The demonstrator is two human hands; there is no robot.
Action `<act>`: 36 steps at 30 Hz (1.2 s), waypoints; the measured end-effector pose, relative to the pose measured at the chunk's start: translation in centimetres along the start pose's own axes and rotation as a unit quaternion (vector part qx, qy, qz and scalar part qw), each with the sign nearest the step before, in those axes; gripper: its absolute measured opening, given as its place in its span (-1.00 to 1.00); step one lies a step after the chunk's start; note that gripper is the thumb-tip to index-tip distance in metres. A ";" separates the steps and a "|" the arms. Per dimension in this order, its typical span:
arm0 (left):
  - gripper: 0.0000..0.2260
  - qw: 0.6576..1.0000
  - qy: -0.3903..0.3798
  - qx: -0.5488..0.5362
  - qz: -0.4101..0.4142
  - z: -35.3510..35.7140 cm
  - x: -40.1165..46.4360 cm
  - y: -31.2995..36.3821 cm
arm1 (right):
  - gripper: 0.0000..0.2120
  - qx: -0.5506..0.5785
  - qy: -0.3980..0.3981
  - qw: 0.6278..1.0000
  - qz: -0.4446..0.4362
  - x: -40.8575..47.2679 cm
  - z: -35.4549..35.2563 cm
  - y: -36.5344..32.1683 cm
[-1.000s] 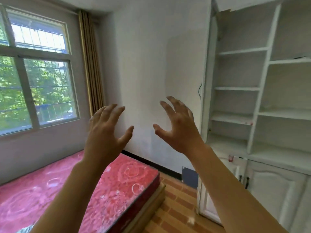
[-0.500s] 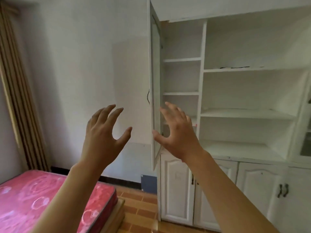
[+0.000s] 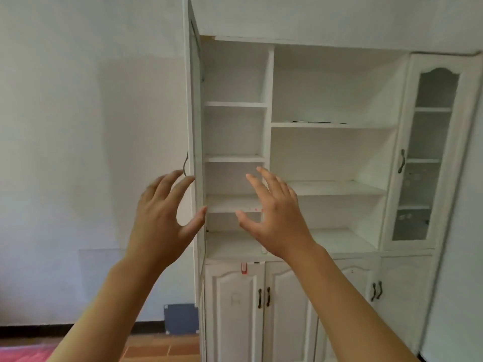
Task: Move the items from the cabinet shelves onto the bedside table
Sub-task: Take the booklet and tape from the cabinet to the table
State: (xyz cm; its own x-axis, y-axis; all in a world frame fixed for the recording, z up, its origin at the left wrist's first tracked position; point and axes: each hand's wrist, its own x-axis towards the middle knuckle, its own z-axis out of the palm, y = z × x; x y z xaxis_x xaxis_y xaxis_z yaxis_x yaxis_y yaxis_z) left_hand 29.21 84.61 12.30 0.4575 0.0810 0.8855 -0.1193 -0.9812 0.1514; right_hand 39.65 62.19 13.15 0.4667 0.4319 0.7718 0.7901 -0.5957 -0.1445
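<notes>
While both hands stay raised with fingers spread and holding nothing, the view has swung right since the earlier frames: the window and curtain are gone, the bed (image 3: 23, 354) is cut to a pink sliver at the near left corner, and the cabinet (image 3: 269, 142) now fills the middle and right. The left hand (image 3: 159, 218) hangs in front of the open door (image 3: 194, 142), which stands edge-on at the cabinet's left side with its dark handle (image 3: 185, 164) just above the fingertips. The right hand (image 3: 277, 218) hovers before the narrow left column of shelves (image 3: 235, 158), thumb pointing toward the left hand; neither hand touches the cabinet as far as can be told.

The narrow shelves look bare, apart from small red marks (image 3: 256, 209) on the front edge of one low shelf. In the wide middle section, a thin dark item (image 3: 311, 122) lies flat on the upper shelf; what it is cannot be told. The shelves below it appear bare. At the right, a closed glass door (image 3: 428, 152) shows shelves behind it, with pale blurred shapes on the lower ones. Below, the lower doors (image 3: 235, 309) are closed, and a small red tag (image 3: 244, 267) hangs at the top of the leftmost one. A dark panel (image 3: 180, 318) sits low on the wall, left of the cabinet. The bedside table is out of view.
</notes>
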 end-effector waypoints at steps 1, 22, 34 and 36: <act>-0.42 1.000 -0.003 -0.012 0.007 1.0 0.6 -0.5 | -0.28 -0.008 0.002 1.000 0.009 0.2 0.3 0.5; -0.39 0.977 -0.088 -0.172 0.091 26.8 11.1 12.6 | -0.30 -0.153 0.041 0.977 0.143 -0.2 -5.0 24.4; -0.40 0.959 -0.092 -0.250 0.097 39.7 16.3 25.4 | -0.30 -0.214 0.041 0.961 0.173 -0.6 -12.3 40.2; -0.42 0.956 -0.095 -0.261 0.096 41.3 16.9 26.9 | -0.31 -0.217 0.040 0.959 0.177 -0.9 -12.9 41.9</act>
State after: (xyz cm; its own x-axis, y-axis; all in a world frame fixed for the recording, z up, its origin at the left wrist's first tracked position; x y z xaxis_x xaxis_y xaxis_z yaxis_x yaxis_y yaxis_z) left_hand 70.06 52.32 13.19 0.5296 -0.1734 0.8303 -0.6171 -0.7504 0.2369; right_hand 67.25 28.09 14.38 0.6297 0.1073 0.7694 0.3400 -0.9286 -0.1488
